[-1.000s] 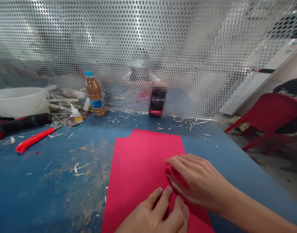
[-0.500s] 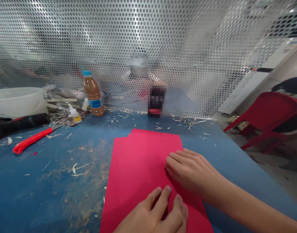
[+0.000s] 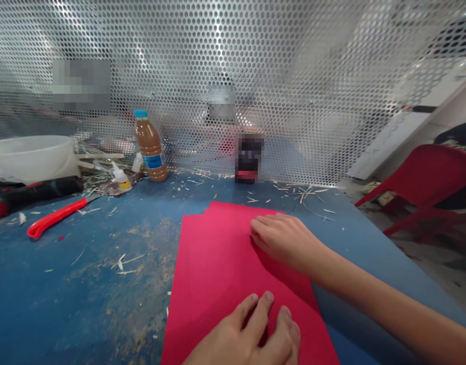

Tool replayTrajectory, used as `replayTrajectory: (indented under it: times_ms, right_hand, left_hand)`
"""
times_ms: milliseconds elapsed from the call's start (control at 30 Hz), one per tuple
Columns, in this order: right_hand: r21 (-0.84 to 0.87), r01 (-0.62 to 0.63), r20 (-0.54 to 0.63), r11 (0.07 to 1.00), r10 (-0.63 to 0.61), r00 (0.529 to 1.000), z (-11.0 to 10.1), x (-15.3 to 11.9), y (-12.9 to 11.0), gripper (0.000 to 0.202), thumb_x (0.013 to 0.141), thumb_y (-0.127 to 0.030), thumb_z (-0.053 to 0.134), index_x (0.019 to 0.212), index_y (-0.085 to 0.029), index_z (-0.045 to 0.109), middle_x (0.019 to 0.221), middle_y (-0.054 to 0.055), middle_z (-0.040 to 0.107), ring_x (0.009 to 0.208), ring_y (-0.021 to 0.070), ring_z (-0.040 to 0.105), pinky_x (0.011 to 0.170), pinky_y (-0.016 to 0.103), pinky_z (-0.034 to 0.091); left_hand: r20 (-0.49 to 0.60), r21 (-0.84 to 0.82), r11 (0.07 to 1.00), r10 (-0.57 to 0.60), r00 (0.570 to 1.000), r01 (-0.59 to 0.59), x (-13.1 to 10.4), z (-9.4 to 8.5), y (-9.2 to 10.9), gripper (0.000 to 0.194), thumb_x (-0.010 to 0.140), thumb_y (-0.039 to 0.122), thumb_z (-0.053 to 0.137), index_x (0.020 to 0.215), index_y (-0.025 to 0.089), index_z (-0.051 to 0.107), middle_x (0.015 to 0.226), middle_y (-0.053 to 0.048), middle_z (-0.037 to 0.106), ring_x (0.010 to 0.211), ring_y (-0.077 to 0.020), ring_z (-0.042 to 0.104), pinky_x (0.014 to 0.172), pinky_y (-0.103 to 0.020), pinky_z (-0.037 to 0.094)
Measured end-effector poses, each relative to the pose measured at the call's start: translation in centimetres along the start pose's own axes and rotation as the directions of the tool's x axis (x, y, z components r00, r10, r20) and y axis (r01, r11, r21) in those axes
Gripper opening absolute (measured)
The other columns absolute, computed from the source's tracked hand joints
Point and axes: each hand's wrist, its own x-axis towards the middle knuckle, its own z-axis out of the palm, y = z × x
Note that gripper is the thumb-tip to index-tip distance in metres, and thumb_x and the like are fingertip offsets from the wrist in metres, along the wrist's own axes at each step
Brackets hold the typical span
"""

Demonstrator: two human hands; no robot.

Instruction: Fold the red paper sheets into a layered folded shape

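Red paper sheets (image 3: 208, 263), slightly offset from one another, lie on the blue tabletop in front of me. My left hand (image 3: 251, 329) rests on their lower part with its fingers apart, holding nothing. Higher up, near the right edge of the sheets, my right hand (image 3: 284, 238) is closed, its fingers curled down against the paper. Whatever may be inside those fingers is hidden.
Left on the table are a red-handled knife (image 3: 58, 218), a black-and-red tool (image 3: 46, 188), a glue bottle (image 3: 120, 177) and a white tub (image 3: 35, 159). A brown-filled bottle (image 3: 151, 147) and a dark box (image 3: 249, 159) stand before the perforated metal panel (image 3: 293, 66).
My right hand has slid up the red paper, away from me and slightly left. My left hand stays at the same place on the sheets. The view has shifted slightly.
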Motion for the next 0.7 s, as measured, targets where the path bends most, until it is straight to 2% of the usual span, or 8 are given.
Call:
replayTrajectory:
  times_ms: [167,267,333,467,500,567,633,700]
  right_hand:
    - [0.016,-0.045,0.019,0.999,0.044,0.999,0.6,0.3,0.4,0.012,0.1,-0.012,0.057,0.09,-0.017,0.061,0.083,0.004,0.074,0.062,0.0161,0.061,0.056,0.035,0.014]
    - [0.031,-0.067,0.014,0.997,0.066,0.998,0.6,-0.7,0.5,0.01,0.106,-0.018,0.053,0.099,-0.016,0.06,0.087,0.004,0.074,0.063,0.0157,0.062,0.054,0.034,0.016]
    - [0.035,-0.051,0.019,0.998,0.051,0.999,0.2,-1.6,0.4,0.016,0.108,-0.025,0.053,0.096,-0.017,0.059,0.086,0.004,0.073,0.064,0.0168,0.063,0.055,0.034,0.017]
    - [0.043,0.029,0.06,0.999,-0.031,0.998,-0.7,-2.9,-0.1,0.02,0.107,-0.027,0.056,0.09,-0.018,0.06,0.083,0.004,0.072,0.069,0.019,0.066,0.057,0.034,0.018]
    - [0.048,0.045,0.072,0.998,-0.048,0.996,-0.9,-3.1,-0.2,0.015,0.106,-0.023,0.058,0.092,-0.018,0.061,0.083,0.004,0.073,0.069,0.0186,0.066,0.057,0.034,0.018]
    - [0.057,0.067,0.091,0.996,-0.072,0.993,-1.2,-3.1,-0.2,0.005,0.101,-0.014,0.061,0.098,-0.018,0.061,0.087,0.003,0.074,0.067,0.0168,0.065,0.055,0.033,0.018]
    - [0.058,0.085,0.102,0.995,-0.091,0.991,-1.4,-3.1,-0.1,0.013,0.097,-0.007,0.062,0.105,-0.018,0.061,0.089,0.003,0.075,0.065,0.0155,0.064,0.054,0.033,0.016]
    - [0.051,0.105,0.106,0.993,-0.11,0.988,-1.5,-3.0,0.0,0.018,0.096,-0.004,0.061,0.108,-0.018,0.061,0.088,0.003,0.075,0.063,0.0149,0.063,0.053,0.033,0.015]
  left_hand:
    - [0.011,-0.016,0.999,-0.027,1.0,0.028,-0.1,0.1,0.1,0.039,0.11,0.016,0.039,0.127,0.023,0.073,0.125,0.005,0.075,0.113,-0.0225,0.07,0.096,-0.035,0.056]
    - [0.024,-0.063,0.997,-0.036,0.999,0.038,-0.4,0.0,0.0,0.033,0.109,0.02,0.044,0.126,0.023,0.072,0.127,0.006,0.075,0.117,-0.0224,0.069,0.099,-0.034,0.055]
    - [0.056,-0.134,0.99,-0.043,0.998,0.05,-0.4,-0.5,-0.2,0.032,0.11,0.025,0.045,0.131,0.021,0.069,0.132,0.005,0.073,0.119,-0.0218,0.067,0.101,-0.033,0.054]
    - [0.227,-0.334,0.917,-0.148,0.963,0.22,0.6,-2.1,-1.7,0.056,0.109,0.047,0.043,0.152,0.012,0.046,0.159,-0.01,0.053,0.14,-0.0257,0.054,0.114,-0.041,0.049]
    - [0.288,-0.365,0.887,-0.18,0.941,0.281,1.0,-2.3,-2.3,0.056,0.108,0.047,0.044,0.153,0.014,0.044,0.163,-0.011,0.049,0.145,-0.0279,0.05,0.118,-0.046,0.045]
    - [0.317,-0.356,0.847,-0.288,0.904,0.395,1.9,-2.1,-4.0,0.046,0.107,0.032,0.047,0.149,0.014,0.046,0.156,-0.012,0.055,0.143,-0.0278,0.051,0.12,-0.047,0.042]
    - [0.314,-0.296,0.841,-0.362,0.878,0.452,2.7,-1.1,-5.7,0.04,0.105,0.021,0.049,0.143,0.013,0.048,0.143,-0.013,0.064,0.131,-0.0263,0.06,0.113,-0.044,0.048]
    - [0.317,-0.26,0.849,-0.374,0.871,0.459,3.1,0.3,-7.3,0.023,0.105,0.017,0.046,0.125,0.014,0.057,0.12,-0.012,0.073,0.112,-0.0277,0.068,0.101,-0.045,0.054]
